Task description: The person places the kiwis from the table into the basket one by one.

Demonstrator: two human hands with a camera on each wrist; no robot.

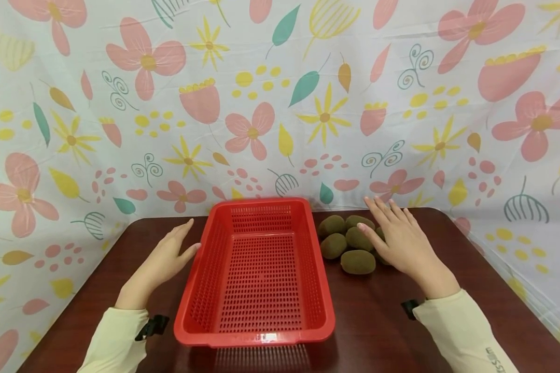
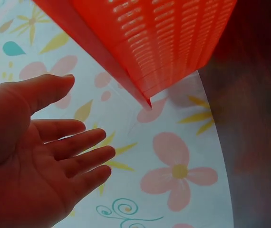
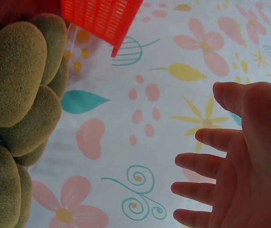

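A red perforated basket (image 1: pixel 261 339) stands on the dark table, its inside bare. Just left of it is my left hand (image 1: pixel 161 261), fingers extended and thumb apart, holding nothing. Several brown fuzzy kiwis (image 1: pixel 358 262) lie grouped at the basket's right side. My right hand (image 1: pixel 401 241) hovers over the right part of that group with its fingers spread, hiding some of the fruit. In the left wrist view the palm (image 2: pixel 35 161) faces the basket wall (image 2: pixel 164 42) across a gap. The right wrist view has kiwis (image 3: pixel 14 73) at left, apart from the spread hand (image 3: pixel 240 161).
The dark wooden table (image 1: pixel 378 321) has rounded back corners. Behind it and along both sides hangs a white cloth (image 1: pixel 280 171) printed with flowers and leaves. A black strap (image 1: pixel 152 327) is on the left wrist, and another (image 1: pixel 409 309) on the right.
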